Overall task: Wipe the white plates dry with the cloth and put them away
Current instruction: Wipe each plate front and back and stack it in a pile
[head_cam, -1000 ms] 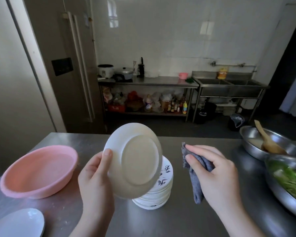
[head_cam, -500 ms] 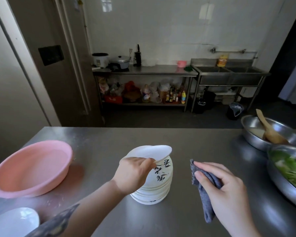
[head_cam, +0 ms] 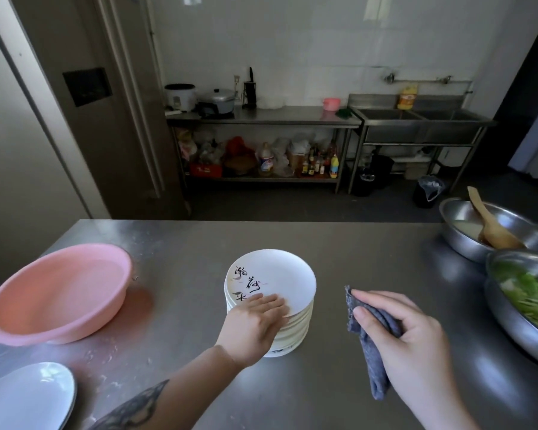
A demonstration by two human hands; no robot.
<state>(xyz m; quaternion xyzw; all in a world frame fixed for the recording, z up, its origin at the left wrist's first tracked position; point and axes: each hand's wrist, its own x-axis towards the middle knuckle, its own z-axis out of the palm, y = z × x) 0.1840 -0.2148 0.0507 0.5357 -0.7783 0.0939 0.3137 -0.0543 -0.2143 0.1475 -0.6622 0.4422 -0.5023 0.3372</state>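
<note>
A stack of white plates (head_cam: 280, 274) with black calligraphy stands in the middle of the steel table (head_cam: 354, 249). My left hand (head_cam: 255, 321) rests flat on the near rim of the top plate, fingers straight. To the right of the stack, my right hand (head_cam: 407, 342) grips a folded grey cloth (head_cam: 370, 346) just above the table. More white plates (head_cam: 28, 395) lie at the near left corner.
A pink basin (head_cam: 56, 293) sits on the left of the table. At the right edge are two steel bowls, one with a wooden spoon (head_cam: 491, 225), one with green vegetables (head_cam: 528, 290). A shelf table and sink stand along the far wall.
My left hand turned the plate it held upright, lowered it face up onto the stack, and now lies flat on it. My right hand with the cloth drifted slightly right.
</note>
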